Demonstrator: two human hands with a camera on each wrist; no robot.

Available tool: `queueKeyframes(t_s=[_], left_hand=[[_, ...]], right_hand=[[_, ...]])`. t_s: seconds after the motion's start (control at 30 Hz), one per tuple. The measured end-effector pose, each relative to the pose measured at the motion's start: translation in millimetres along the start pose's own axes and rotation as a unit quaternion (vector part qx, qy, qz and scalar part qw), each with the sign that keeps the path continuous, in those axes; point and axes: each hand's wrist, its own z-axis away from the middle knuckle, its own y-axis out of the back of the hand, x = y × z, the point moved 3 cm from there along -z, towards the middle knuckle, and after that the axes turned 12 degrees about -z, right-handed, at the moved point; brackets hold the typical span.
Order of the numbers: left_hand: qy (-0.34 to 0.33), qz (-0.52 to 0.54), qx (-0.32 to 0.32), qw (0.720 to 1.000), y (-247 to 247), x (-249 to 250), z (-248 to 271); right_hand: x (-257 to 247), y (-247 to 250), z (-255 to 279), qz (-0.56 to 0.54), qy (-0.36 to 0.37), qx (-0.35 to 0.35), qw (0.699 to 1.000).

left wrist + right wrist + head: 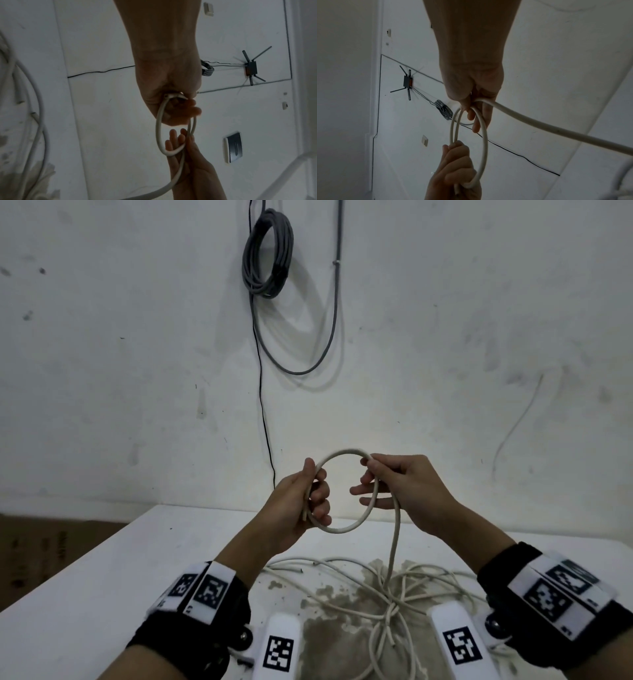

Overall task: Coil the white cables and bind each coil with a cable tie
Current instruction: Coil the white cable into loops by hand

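A small loop of white cable (342, 530) is held up above the white table (102, 577). My left hand (317, 498) grips the loop's left side, with the cable's cut end poking out below the palm. My right hand (371, 474) pinches the cable at the loop's upper right, its other fingers stretched into the ring. From there the cable tail (394, 549) drops to a tangled pile of white cables (397, 597) on the table. In the left wrist view the left hand (173, 108) holds the loop (158, 128). In the right wrist view the right hand (476, 102) holds the loop (485, 142).
A grey cable coil (269, 254) hangs on the wall straight ahead, with a thin black wire (263, 405) running down beside it. A router (250, 68) is mounted on the wall. Brown cardboard (34, 549) lies beyond the table's left edge. The tabletop has a worn, stained patch (335, 607).
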Motion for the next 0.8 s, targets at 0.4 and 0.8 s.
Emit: queueKeyframes(t_s=[0.4, 0.8], left_hand=[[-0.080, 0.215, 0.059, 0.972, 17, 34, -8], [-0.211, 0.066, 0.206, 0.953, 31, 58, 1]], right_hand=[[24, -1, 6, 0.082, 0.009, -0.048, 0.995], [61, 8, 8, 0.285, 0.102, -0.056, 0.951]])
